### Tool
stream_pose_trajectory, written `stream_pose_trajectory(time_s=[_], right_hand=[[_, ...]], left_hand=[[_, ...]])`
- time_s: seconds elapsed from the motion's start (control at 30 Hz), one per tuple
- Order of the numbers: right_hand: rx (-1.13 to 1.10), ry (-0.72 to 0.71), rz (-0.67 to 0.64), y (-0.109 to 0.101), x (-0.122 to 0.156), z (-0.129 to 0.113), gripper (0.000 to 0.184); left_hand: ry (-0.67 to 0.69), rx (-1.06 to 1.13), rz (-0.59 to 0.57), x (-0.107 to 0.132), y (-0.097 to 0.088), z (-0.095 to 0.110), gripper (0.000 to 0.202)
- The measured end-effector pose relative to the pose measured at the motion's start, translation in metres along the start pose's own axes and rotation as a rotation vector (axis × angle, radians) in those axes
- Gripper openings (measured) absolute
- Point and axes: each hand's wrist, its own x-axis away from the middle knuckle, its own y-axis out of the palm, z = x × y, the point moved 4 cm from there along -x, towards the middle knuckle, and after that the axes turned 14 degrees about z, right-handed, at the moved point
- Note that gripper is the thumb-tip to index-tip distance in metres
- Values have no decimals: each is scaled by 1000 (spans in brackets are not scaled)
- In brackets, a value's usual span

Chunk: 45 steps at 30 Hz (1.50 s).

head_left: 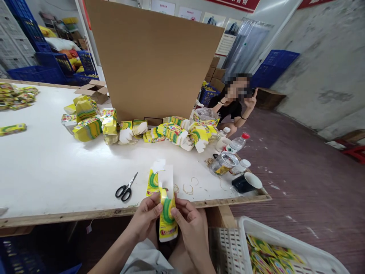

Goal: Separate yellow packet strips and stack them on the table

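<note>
Between my two hands, just off the table's front edge, is a small yellow and green printed carton (167, 219) with a white flap standing up at its top. My left hand (149, 213) pinches its left side, thumb in front. On the opposite side, my right hand (189, 220) grips it with the thumb pressed on the printed face. Another yellow and green carton (153, 180) lies flat on the table just behind the held one. To the left rest black-handled scissors (126, 188), and to the right a few loose rubber bands (188, 189).
Bundles of flattened cartons (173, 131) line the foot of a large cardboard sheet (154, 61). A dark mug (246, 182), a clear jar (224, 163) and bottles crowd the right corner. A white basket (242, 236) holding filled packets stands lower right. Another person (232, 108) sits beyond the table.
</note>
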Motion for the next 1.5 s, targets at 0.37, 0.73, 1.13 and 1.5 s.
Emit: stream_pose_trajectory(time_s=[0.37,0.73,1.13,1.5], right_hand=[[106,-158,9,-4,-2,9,44],[214,-285,-239,-10,-19,-27,23],[243,-329,-194,-13,-32,-34,27],[585,-294,-221,-9,-23,-35,33]], left_hand=[[234,-347,84,4,-10,5,68],[15,-241,-203,15,2,13,46],[74,-235,-168,4,-2,8,78],[208,-414,-95,4,-3,2,50]])
